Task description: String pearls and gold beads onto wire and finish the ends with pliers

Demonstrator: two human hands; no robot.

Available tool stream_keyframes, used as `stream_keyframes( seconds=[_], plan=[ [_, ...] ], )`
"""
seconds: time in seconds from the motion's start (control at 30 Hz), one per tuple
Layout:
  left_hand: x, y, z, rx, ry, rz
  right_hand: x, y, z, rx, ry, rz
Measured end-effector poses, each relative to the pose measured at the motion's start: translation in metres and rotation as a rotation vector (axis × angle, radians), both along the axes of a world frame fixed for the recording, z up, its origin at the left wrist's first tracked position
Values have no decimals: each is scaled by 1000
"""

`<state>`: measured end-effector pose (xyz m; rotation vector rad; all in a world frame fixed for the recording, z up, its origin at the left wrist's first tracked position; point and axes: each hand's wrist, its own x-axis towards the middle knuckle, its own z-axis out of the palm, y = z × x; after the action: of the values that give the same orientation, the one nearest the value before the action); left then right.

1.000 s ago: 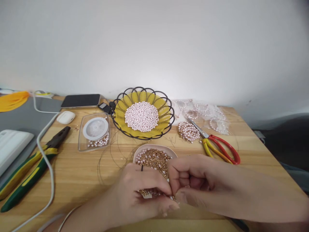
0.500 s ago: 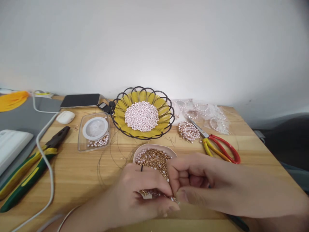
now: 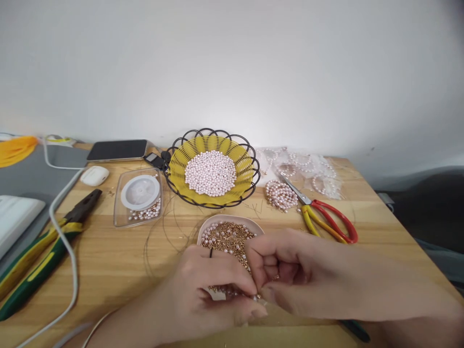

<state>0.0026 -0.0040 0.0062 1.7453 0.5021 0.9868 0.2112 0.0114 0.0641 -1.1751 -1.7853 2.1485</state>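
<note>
My left hand (image 3: 217,290), with a dark ring on one finger, pinches a few small pearl and gold beads (image 3: 255,297) between thumb and forefinger. Against those fingertips, my right hand (image 3: 293,275) is closed in a pinch; what lies between its thumb and forefinger is too small to make out. A tiny gold glint shows inside its curled fingers. Just behind both hands, and partly hidden by them, sits a pale pink dish (image 3: 232,241) of gold beads mixed with pearl beads. Thin wire (image 3: 163,232) loops over the table to its left.
Behind the dish stands a yellow basket with a black rim (image 3: 212,200) holding pink pearl beads. To its right are a bead coil (image 3: 281,195), scissors (image 3: 319,212) and bagged bead strands (image 3: 308,169). Leftward lie a clear box with a spool (image 3: 139,198), pliers (image 3: 54,251) and a phone (image 3: 118,150).
Both hands keep their pinch and stay fingertip to fingertip, with only a slight shift of the right fingers. The whole view has slid a little to the left.
</note>
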Motion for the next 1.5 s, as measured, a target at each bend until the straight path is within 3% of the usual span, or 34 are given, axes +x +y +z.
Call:
stream_keyframes(
  seconds=[0.8, 1.3, 1.5],
  plan=[
    [-1, 0, 0, 29, -19, 29, 1, -2, 7, -9, 58, -36],
    [-1, -2, 0, 69, 19, 45, 1, -11, 4, 77, 27, -48],
    [1, -1, -1, 118, 32, 67, 4, -14, -1, 222, -84, -63]
  ],
)
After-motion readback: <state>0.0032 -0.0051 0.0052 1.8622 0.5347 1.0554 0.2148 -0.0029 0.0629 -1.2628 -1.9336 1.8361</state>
